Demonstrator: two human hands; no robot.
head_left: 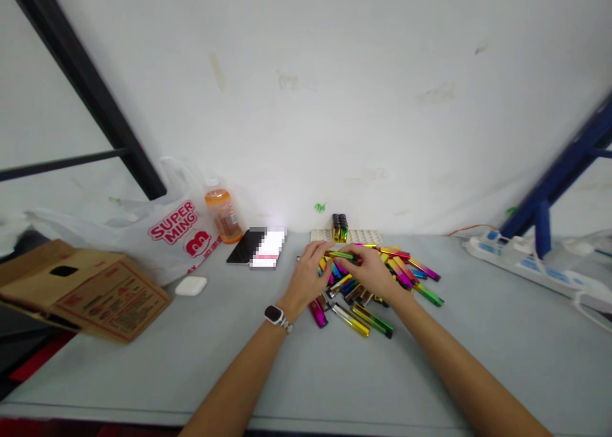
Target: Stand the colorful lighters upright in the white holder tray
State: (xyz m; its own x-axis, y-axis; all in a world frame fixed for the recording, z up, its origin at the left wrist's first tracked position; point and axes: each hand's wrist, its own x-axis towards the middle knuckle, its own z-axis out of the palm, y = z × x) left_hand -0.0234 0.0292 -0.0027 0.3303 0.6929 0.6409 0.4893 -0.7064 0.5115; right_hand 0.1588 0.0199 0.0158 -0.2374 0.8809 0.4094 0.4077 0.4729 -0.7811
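Between my hands, above a loose pile, is a shiny yellow-green lighter [340, 255] with a dark end. My right hand [376, 272] pinches its dark end. On the other end close the fingertips of my left hand [306, 276], which has a watch on the wrist. Beneath and around them lie many metallic lighters [373, 321] in purple, gold, green, blue and red, partly hidden by the hands. Behind the pile sits a pale tray [366, 236] with a grid of holes. Several lighters [340, 228] stand upright in it, black ends up.
To the left are an open cardboard box [115, 300], a white plastic bag [143, 233], a small white case [191, 286], an orange drink bottle [224, 214] and a dark tablet [246, 245]. Power strips [526, 265] with cables lie at right. A wall [335, 105] rises behind the table.
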